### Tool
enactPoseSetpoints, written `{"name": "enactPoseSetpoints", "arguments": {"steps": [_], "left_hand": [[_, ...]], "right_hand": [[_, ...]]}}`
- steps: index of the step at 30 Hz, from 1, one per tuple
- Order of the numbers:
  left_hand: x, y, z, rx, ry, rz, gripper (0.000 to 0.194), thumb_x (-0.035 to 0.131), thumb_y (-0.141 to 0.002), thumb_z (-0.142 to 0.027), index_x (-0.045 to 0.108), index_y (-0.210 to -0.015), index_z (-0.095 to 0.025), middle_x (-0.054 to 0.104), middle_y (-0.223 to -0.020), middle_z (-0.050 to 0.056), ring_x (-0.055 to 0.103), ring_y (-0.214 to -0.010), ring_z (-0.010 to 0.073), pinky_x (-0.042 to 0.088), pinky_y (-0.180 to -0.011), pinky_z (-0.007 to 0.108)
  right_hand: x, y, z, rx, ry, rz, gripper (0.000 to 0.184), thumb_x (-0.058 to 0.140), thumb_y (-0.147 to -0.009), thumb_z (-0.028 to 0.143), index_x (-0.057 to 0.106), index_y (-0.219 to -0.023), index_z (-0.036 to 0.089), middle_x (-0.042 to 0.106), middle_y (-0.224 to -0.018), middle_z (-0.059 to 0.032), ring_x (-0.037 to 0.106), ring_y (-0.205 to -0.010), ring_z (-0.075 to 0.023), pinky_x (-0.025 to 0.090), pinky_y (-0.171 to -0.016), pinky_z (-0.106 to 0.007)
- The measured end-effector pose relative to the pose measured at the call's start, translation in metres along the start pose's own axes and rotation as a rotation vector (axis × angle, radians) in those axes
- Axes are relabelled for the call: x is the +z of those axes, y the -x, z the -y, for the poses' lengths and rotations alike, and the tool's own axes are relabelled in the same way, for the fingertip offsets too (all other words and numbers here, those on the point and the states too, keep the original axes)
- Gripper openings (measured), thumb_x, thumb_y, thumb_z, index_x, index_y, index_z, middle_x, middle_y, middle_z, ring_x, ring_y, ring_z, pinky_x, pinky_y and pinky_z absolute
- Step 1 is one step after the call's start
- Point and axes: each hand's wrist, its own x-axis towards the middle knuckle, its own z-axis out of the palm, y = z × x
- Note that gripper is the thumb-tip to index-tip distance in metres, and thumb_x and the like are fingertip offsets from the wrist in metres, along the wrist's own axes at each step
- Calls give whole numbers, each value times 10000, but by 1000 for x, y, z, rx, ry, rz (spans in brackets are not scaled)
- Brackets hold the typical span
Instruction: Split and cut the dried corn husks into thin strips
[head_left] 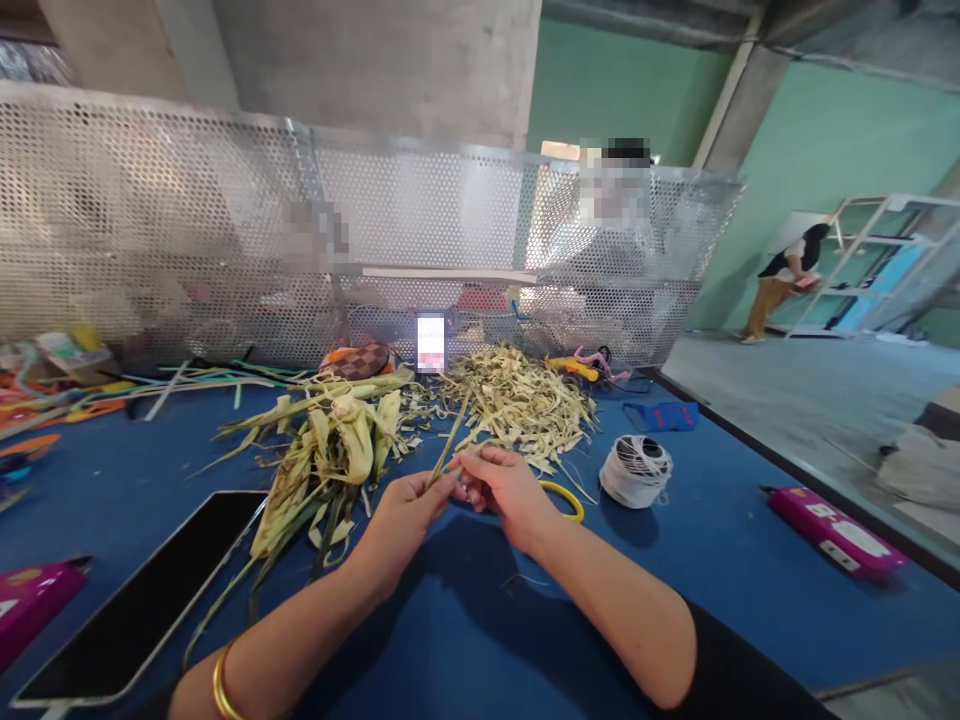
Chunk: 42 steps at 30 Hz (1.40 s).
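My left hand (409,505) pinches a thin pale-green husk strip (452,432), which sticks up between the two hands. Close beside it, my right hand (506,485) has its thumb and fingertips pressed together on the same strip or another one; I cannot tell which. A bunch of dry corn husks (352,440) lies to the left of my hands. Just beyond them is a heap of shredded husk (525,400). A yellow ring-shaped handle (574,500) shows partly behind my right hand. Further right stands a ball of white string (636,472).
A tablet (150,600) lies at the left front of the blue table (720,590). Magenta packs (836,530) sit at both sides. Along the back runs a perforated metal screen (420,220), with a lit phone (430,342) before it. People are beyond the screen and by a shelf.
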Motion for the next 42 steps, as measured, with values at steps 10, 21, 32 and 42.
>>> {"name": "enactPoseSetpoints", "arguments": {"steps": [10,21,32,42], "left_hand": [[-5,-6,6,29,-129,96,438,519,-713,-563,633,-689,-141,378,-474,-58,259,-435,67,171,-448,220],[-1,4,-6,-59,24,117,418,565,-684,-577,587,-661,-160,295,-452,-87,164,-405,52,85,-426,226],[-4,6,-4,-98,164,199,414,590,-675,-573,543,-651,-162,250,-449,-102,127,-413,48,77,-425,227],[-8,4,-3,-232,251,341,324,636,-667,-478,547,-707,-169,271,-465,-110,118,-407,40,49,-455,242]], "right_hand": [[-9,-5,9,-5,-190,-109,174,724,-661,319,673,-699,157,672,-685,-15,575,-466,-73,410,-372,-152],[-8,-5,18,-91,-287,-260,160,745,-657,260,651,-611,139,629,-539,-2,573,-436,-74,441,-384,-144],[-17,-10,25,-271,-215,-279,213,791,-548,308,692,-637,142,657,-560,-22,528,-444,-65,404,-407,-161],[-28,-13,28,-352,-117,-334,232,772,-569,338,683,-653,141,623,-530,-7,526,-425,-72,394,-384,-174]]}}
